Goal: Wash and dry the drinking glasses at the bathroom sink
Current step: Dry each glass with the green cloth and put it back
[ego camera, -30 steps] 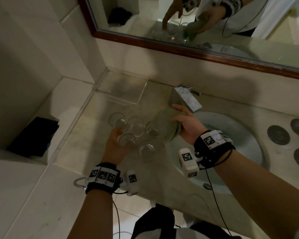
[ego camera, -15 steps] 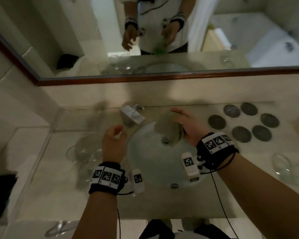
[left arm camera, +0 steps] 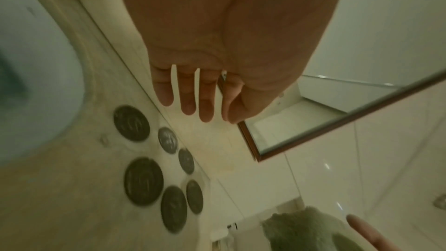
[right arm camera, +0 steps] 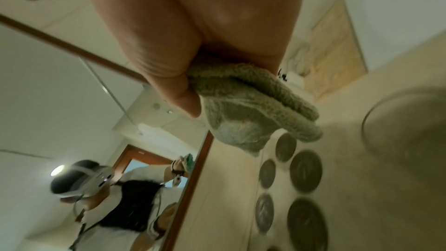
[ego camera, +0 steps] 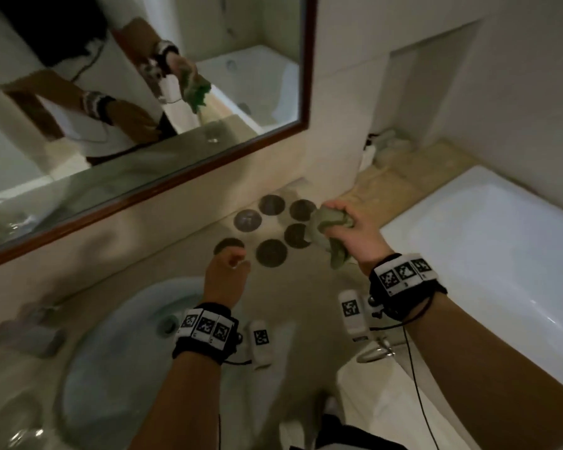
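The person's right hand is bunched around a green terry cloth, fingers and thumb curled tight on it, so that folds of it spill out past the thumb and hang over the far right of the counter. Under the cloth lies a cluster of dark round coasters, six that I can count, flat on the beige stone between the sink and the wall. The left hand hovers above the counter at the right edge of the pale blue sink, nearest the closest coaster; it holds nothing, its fingers hanging loose and a little curled. A blurred shape at the near left corner of the head view may be drinking glasses, well apart from both hands, though I cannot make it out for certain. A wood-framed mirror runs along the wall behind the counter, and a white bathtub sits to the right.
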The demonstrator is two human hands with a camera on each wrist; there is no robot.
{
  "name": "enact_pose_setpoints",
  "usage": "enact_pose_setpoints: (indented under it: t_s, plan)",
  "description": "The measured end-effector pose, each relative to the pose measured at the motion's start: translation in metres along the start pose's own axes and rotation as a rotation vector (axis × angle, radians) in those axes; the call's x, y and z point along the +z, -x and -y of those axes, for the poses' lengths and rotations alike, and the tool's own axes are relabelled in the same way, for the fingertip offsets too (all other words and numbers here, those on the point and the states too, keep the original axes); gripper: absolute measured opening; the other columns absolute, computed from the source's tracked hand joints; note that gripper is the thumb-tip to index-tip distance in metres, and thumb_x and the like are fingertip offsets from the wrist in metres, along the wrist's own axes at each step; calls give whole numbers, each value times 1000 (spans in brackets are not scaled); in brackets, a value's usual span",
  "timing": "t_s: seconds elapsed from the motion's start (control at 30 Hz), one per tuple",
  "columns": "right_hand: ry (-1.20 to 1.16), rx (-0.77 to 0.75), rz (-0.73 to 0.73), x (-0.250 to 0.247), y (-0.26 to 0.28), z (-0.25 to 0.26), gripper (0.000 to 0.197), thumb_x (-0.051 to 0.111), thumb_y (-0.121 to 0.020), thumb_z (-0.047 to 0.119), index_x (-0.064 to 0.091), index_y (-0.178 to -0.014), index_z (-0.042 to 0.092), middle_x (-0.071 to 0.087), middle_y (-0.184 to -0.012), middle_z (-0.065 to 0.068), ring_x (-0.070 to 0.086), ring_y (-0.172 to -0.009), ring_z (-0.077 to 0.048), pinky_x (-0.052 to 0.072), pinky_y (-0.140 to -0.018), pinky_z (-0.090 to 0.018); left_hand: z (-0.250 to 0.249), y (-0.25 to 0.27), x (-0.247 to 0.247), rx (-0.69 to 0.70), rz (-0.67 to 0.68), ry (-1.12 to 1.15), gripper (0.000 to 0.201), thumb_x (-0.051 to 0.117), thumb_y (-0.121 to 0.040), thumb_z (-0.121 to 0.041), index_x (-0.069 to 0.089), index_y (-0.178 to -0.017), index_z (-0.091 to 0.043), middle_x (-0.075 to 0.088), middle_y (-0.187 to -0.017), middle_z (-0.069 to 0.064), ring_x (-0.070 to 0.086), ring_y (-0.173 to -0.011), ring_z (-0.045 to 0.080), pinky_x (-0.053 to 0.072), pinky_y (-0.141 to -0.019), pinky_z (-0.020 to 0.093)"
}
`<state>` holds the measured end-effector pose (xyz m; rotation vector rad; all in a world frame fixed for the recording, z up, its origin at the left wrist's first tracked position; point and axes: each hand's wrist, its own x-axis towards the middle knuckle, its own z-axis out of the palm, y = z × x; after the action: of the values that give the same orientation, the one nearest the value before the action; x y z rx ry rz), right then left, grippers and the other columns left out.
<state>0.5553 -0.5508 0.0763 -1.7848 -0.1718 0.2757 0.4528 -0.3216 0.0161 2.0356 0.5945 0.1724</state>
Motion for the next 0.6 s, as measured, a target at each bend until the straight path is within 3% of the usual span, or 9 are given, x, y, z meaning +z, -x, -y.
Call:
enact_pose_setpoints:
  t_s: [0.1, 0.2, 0.37, 0.47, 0.5, 0.6]
  plan:
    - [51, 20, -84, -52, -7, -24, 45, 67, -81, -7, 62, -124, 8, 61, -113, -4, 58, -94, -12, 51, -75, -14, -25, -10, 52, 17, 104, -35, 14, 60, -90, -8, 62, -100, -18, 59, -98, 2, 56, -93, 21, 39, -80, 29]
    - [84, 63, -109, -88, -13, -53, 44, 70, -81, -2, 64, -123, 12, 64, -115, -4, 61, -102, -17, 53, -82, -23, -39, -16, 96, -9, 166, -30, 16, 61, -88, -9, 61, -97, -21, 63, -99, 2, 59, -95, 22, 45, -83, 32]
    - [125, 179, -100, -115, -21, -104, 43, 66, -82, -3, 65, -118, 20, 65, -116, -7, 63, -107, -28, 58, -80, -38, -39, -19, 153, -149, 314, 3, 36, 63, -84, -2, 58, -113, -21, 59, -113, -1, 56, -108, 20, 44, -87, 30]
    - [191, 231, -38, -121, -21, -125, 51, 64, -82, -1, 60, -126, 25, 56, -124, -2, 57, -109, -22, 55, -73, -21, -30, -21, 180, -180, 423, -7, 53, 64, -81, 4, 52, -128, -16, 53, -123, 0, 51, -114, 19, 45, -85, 31]
    - [198, 257, -14, -121, -20, -131, 52, 64, -83, 1, 59, -128, 27, 54, -125, -1, 56, -109, -21, 54, -75, -21, -27, -21, 186, -176, 462, -4, 60, 66, -78, 7, 49, -131, -15, 51, -127, 1, 49, -116, 20, 46, -84, 32]
    - [206, 304, 46, -119, -22, -148, 52, 65, -84, 6, 58, -128, 30, 54, -127, 2, 56, -113, -22, 52, -94, -37, -14, -21, 205, -179, 579, 22, 82, 74, -71, 10, 41, -140, -17, 45, -135, 1, 46, -123, 22, 52, -89, 37]
